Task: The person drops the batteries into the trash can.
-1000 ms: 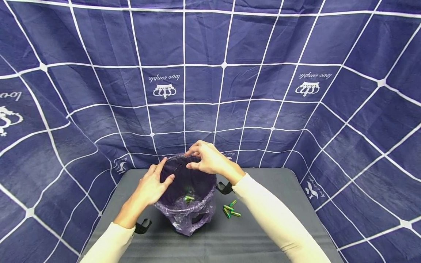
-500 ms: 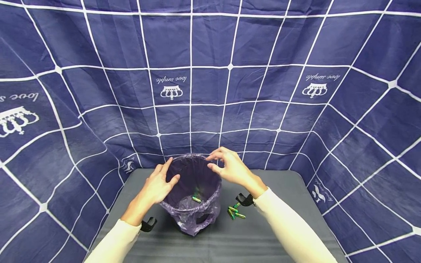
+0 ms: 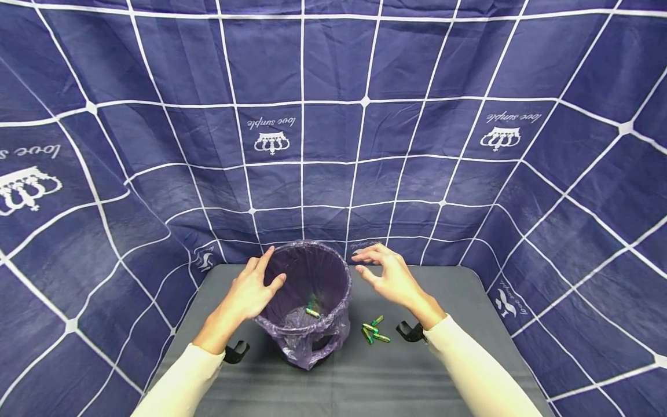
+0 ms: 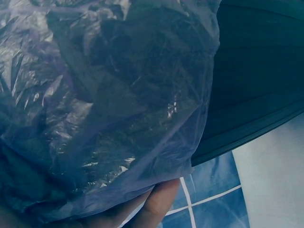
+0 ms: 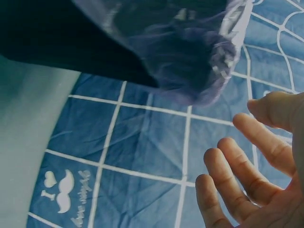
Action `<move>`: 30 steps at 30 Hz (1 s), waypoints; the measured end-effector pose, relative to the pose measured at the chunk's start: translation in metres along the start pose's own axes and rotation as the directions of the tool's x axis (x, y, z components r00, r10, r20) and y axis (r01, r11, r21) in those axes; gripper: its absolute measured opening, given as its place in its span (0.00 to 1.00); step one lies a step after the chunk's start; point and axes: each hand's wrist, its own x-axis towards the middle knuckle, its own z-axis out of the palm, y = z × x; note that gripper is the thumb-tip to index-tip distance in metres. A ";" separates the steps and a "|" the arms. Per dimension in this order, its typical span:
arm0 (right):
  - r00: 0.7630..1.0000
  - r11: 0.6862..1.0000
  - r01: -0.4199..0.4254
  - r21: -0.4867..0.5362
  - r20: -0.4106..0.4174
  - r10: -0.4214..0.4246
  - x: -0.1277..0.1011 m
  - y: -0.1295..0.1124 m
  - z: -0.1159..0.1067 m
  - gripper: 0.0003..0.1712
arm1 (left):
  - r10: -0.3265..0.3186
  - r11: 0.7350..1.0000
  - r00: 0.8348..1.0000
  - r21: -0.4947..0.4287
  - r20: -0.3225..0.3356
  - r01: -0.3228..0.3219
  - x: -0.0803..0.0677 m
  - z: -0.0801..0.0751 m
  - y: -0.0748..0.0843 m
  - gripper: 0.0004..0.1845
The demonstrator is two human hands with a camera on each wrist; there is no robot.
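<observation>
The small dark bin lined with a purple plastic bag (image 3: 312,289) stands on the grey desk (image 3: 469,301). The left hand (image 3: 250,292) rests on its rim, fingers relaxed. The right hand (image 3: 388,275) is released, just beside the bin, not touching it.

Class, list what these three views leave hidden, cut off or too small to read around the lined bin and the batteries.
- Head view: bin base, hidden by the bag.
- Head view: batteries, labels too small.
- Left wrist view: left hand mostly behind the bag; its grip cannot be judged here.
- Right wrist view: right hand cut off by the edge.
</observation>
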 end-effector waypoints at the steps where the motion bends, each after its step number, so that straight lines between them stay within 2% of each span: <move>1: 1.000 1.000 -0.001 0.000 -0.004 0.001 -0.003 0.003 0.000 0.13 | 0.000 1.000 1.000 0.001 0.000 0.000 0.000 0.000 0.000 0.46; 18: 0.994 0.994 -0.103 -0.029 -0.024 0.102 -0.045 0.058 0.007 0.16 | 0.017 1.000 1.000 0.005 -0.017 -0.016 0.002 0.003 -0.002 0.46; 30: 0.972 0.972 -0.233 -0.043 0.011 0.233 -0.083 0.106 0.000 0.17 | 0.015 1.000 1.000 0.001 -0.018 -0.015 0.001 0.001 -0.001 0.46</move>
